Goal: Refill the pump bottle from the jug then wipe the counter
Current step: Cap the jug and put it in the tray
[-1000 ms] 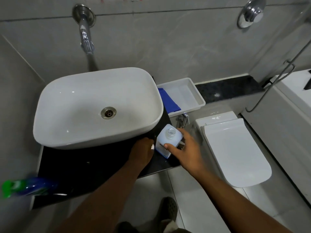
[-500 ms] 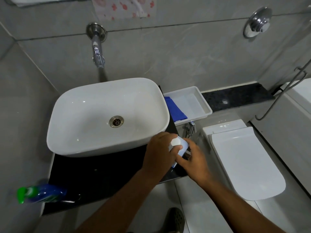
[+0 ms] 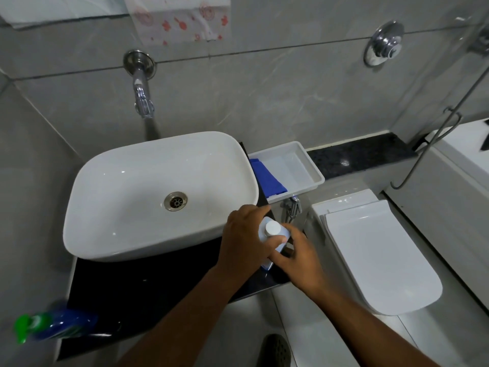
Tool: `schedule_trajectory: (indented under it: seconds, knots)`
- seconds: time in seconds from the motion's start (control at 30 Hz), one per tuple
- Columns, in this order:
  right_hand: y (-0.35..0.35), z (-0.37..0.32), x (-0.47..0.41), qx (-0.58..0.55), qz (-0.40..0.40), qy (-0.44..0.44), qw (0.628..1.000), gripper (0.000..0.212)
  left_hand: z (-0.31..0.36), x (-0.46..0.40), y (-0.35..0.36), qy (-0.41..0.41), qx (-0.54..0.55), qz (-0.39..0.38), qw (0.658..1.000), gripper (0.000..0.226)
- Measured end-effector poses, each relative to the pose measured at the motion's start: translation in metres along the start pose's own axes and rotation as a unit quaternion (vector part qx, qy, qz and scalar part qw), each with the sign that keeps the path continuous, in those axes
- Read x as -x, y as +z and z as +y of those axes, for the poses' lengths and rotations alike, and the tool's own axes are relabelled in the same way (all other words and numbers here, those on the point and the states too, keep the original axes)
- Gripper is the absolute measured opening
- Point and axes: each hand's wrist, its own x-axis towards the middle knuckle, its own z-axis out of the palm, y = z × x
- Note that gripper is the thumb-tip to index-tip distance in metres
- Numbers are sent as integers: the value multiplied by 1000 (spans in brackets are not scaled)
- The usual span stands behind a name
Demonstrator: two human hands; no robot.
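The bottle [image 3: 273, 235] stands on the table [image 3: 148, 290] between both hands, left hand [image 3: 247, 238] gripping its side, right hand [image 3: 297, 256] gripping opposite.

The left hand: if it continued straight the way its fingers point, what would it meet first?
Probably the blue cloth in the white tray, past the bottle the left hand holds; depth is unclear.
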Motion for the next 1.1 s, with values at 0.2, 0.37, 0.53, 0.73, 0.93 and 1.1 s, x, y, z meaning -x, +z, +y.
schedule_trajectory:
  seconds: [0.2, 0.37, 0.53, 0.73, 0.93, 1.1]
  knots:
    - [-2, -6, 0, -30, -2, -22, 999, 55, 2, 7, 1, 22, 55, -60, 996, 81]
    - [0, 2, -2, -20, -10, -5, 1000, 61, 9, 4, 2, -76, 48, 23, 996, 88]
    - [0, 0, -1, -43, -12, -21, 999, 60, 3, 7, 3, -19, 85, -38, 995, 76]
    - [2, 1, -1, -37, -10, -6, 999, 56, -2, 6, 10, -36, 19, 32, 999, 46]
    - [2, 2, -2, -45, -11, -1, 999, 61, -7, 4, 10, -73, 5, -9, 997, 66]
    - [2, 1, -1, -49, -6, -11, 999, 57, -9, 6, 12, -42, -22, -40, 998, 55]
